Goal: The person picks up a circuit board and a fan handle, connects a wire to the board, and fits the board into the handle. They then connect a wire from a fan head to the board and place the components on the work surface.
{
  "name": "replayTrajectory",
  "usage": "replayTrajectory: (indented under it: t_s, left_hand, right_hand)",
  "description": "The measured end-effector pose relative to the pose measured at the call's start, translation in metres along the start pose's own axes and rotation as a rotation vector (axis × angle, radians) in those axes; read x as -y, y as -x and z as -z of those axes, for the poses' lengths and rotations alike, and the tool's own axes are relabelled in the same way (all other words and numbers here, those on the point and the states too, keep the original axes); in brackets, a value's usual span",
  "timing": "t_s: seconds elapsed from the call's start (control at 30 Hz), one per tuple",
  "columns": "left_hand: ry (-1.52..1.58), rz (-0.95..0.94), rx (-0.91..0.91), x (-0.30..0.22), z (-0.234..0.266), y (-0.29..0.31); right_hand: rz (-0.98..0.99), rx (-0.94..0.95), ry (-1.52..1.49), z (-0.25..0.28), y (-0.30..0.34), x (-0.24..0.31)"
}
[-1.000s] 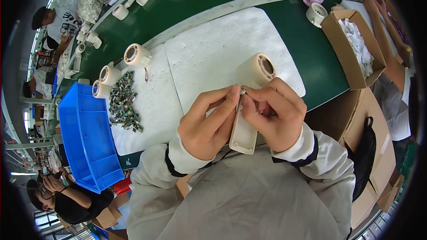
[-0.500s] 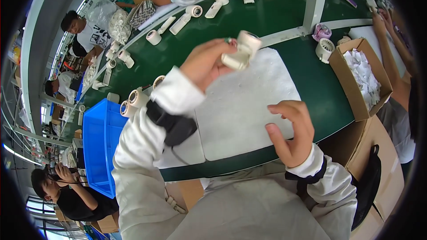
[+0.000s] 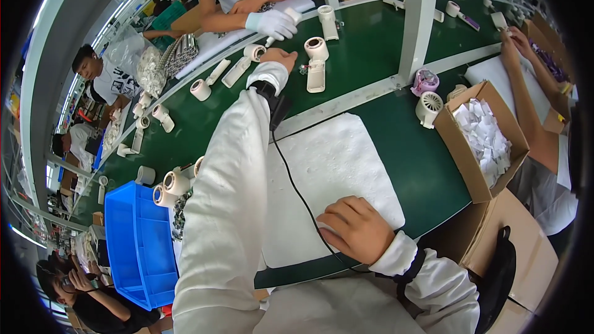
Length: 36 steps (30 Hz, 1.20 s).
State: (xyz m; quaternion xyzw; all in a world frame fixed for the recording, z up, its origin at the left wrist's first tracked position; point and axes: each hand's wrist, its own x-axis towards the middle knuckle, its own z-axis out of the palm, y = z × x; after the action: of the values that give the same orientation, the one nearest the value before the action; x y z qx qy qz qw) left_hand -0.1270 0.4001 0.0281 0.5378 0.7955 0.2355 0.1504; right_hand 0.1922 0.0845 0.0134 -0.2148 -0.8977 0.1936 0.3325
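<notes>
My left hand (image 3: 279, 58) reaches across the green table, fingers curled in and nothing visible in them. To its right lies a cream handheld-fan housing (image 3: 315, 65), its round head toward the far side and its handle shell facing up. Another fan housing (image 3: 237, 73) lies close on its left. My right hand (image 3: 359, 229) rests on the white foam mat (image 3: 334, 161) with its fingers loosely bent and apart, holding nothing. A black cable (image 3: 297, 192) from my left wrist runs across the mat, past the right fingertips.
A blue bin (image 3: 139, 244) stands at left beside several round fan heads (image 3: 176, 182). At right are a carton of white slips (image 3: 482, 139) and a fan head with a grille (image 3: 429, 109). A co-worker's gloved hand (image 3: 272, 23) is just beyond my left hand. A metal post (image 3: 419, 21) rises nearby.
My left hand has moved forward across the table and let go of the fan housing, which now lies there. My right hand has come down onto the mat. The view has shifted.
</notes>
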Motion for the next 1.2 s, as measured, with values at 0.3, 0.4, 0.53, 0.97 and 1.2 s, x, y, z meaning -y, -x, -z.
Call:
replayTrajectory:
  t_s: [0.3,0.4,0.53,0.97,1.2]
  left_hand:
    - [-0.656,0.155,-0.383,0.120,0.059,-0.046]
    - [-0.740,0.134,-0.220,0.137,0.033,-0.034]
    - [-0.570,-0.166,-0.009,0.028,0.032,0.041]
    - [0.036,-0.407,0.013,0.044,0.062,0.449]
    - [0.203,-0.469,0.083,0.051,0.018,0.550]
  right_hand:
    - [-0.005,0.017,-0.065,0.005,-0.005,-0.001]
    - [-0.026,0.060,-0.102,-0.004,-0.006,-0.002]
    - [-0.015,0.090,-0.032,0.004,0.002,0.009]
    - [-0.264,-0.294,-0.149,0.002,0.064,0.069]
    - [-0.172,0.096,0.004,-0.022,0.044,0.087]
